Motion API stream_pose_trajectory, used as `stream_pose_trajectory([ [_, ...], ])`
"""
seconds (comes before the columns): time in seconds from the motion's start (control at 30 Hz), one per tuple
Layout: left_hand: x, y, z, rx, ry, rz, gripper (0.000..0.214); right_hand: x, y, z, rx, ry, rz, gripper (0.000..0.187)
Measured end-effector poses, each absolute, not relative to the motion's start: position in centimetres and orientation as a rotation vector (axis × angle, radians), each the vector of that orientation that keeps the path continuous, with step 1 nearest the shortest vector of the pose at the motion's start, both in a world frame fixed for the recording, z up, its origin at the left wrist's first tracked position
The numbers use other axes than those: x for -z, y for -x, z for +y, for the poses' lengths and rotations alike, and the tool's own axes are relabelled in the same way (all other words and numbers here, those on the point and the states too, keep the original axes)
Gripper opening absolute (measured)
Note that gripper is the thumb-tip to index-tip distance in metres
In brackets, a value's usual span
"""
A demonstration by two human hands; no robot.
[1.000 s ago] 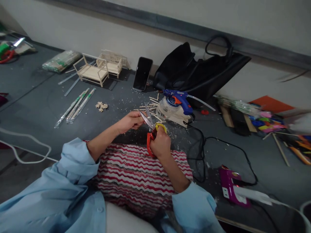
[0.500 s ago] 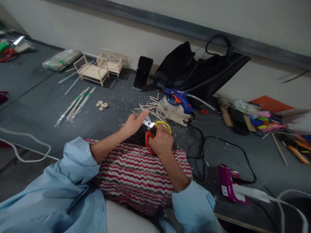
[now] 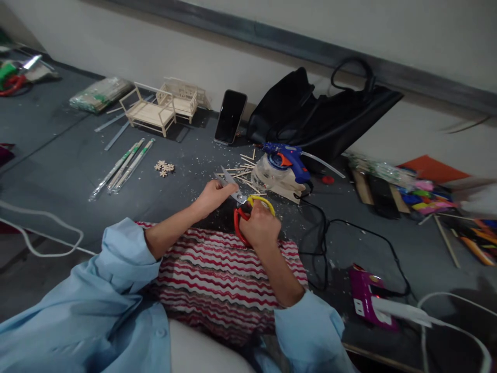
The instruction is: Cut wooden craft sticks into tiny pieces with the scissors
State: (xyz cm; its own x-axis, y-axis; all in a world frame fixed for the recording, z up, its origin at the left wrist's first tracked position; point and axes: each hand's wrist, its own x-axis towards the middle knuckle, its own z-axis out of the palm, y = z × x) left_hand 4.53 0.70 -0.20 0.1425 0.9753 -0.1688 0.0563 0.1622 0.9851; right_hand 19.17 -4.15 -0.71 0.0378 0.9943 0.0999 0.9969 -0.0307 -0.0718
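My right hand (image 3: pixel 263 225) grips a pair of scissors (image 3: pixel 239 198) by its handles, one loop red and the other yellow. The blades are parted and point up and left, away from me. My left hand (image 3: pixel 212 198) is closed beside them, its thumb laid across the blades. Whatever its fingers pinch is too small or hidden to make out. Just beyond the blades lie several thin wooden sticks (image 3: pixel 244 173) among scattered chips. A glue gun (image 3: pixel 291 158), blue with an orange trigger, rests on a clear jar (image 3: pixel 262 175) right of the sticks.
Two miniature wooden bench-like frames (image 3: pixel 151 116) stand at the back left, near a phone (image 3: pixel 230 116) propped upright. Wrapped sticks (image 3: pixel 123 166) and small flower-shaped pieces (image 3: pixel 164 168) lie to the left. A black bag (image 3: pixel 310 114) leans against the wall. Black cable (image 3: pixel 361 221) runs to a purple power block (image 3: pixel 368 298).
The view has shifted slightly. Both hands stay at the scissors in nearly the same pose, and the blades remain parted.
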Motion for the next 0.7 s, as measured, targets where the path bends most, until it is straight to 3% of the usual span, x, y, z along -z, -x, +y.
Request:
stream_pose_trajectory([
  [0.13,-0.2,-2.8,1.8,-0.672,-1.474,1.264,0.041,0.2,-19.5,-3.7,-0.011,2.281,-2.093,0.035],
  [0.4,-1.0,-0.8,2.5,-0.527,-2.138,1.441,0.039,-0.1,-19.6,-3.5,-0.102,2.335,-2.039,0.043],
  [0.57,-1.1,-0.8,2.4,-0.349,-2.186,1.512,0.034,-0.6,-19.7,-3.4,-0.199,2.338,-1.985,0.042],
  [0.7,-1.2,-0.8,2.4,-0.505,-2.014,1.477,0.028,-0.5,-19.9,-3.3,-0.246,2.297,-1.924,0.038],
])
